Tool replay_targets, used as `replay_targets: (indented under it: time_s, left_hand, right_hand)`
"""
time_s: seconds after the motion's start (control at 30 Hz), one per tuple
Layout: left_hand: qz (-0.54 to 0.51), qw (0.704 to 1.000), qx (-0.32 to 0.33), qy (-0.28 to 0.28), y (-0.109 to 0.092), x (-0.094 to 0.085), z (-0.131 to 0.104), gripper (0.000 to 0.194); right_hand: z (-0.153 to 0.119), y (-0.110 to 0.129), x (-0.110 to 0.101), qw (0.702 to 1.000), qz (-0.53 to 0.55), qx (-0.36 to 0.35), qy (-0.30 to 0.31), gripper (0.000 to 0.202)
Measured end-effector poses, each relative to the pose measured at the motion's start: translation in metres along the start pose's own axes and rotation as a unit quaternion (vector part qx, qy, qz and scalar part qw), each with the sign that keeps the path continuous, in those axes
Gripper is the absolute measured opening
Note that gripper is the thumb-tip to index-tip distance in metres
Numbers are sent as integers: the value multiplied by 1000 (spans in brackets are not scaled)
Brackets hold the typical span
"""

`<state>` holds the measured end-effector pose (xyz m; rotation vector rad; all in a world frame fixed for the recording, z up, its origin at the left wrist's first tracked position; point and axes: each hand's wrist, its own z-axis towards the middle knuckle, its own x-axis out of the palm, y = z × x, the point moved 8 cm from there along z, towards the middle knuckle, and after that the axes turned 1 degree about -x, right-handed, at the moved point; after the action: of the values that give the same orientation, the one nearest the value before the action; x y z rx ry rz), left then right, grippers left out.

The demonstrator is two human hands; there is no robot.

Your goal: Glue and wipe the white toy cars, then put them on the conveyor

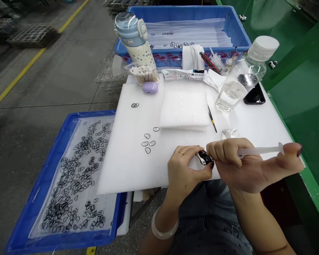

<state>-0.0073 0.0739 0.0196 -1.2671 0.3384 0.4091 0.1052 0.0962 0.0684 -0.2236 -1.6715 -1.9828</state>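
My left hand (184, 171) pinches a small black-and-white part (205, 158) between thumb and fingers, over the near edge of the white foam board (138, 173). Wrapped around a translucent syringe (260, 151) is my right hand (244, 166), its thumb against the plunger end at the right. The syringe's front end is hidden by my fingers, close to the small part; whether they touch I cannot tell. Left of my hands, several thin dark rings (148, 143) lie on the board. A folded white foam sheet (184, 109) and tweezers (212, 118) lie beyond.
A blue tray (21, 226) of many dark rings sits lower left. At the back stand a blue bin (172, 10), a dotted bottle (140, 53) and a clear bottle (232, 92). Cotton swabs (143, 73), a purple case (150, 87) and a phone (255, 95) lie around.
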Motion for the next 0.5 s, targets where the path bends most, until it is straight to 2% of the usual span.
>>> replay_targets:
  time_s: [0.5]
  left_hand:
    - [14, 1000, 7, -6, 0, 0, 1, 28]
  right_hand:
    - [-4, 8, 4, 999, -37, -18, -3, 68]
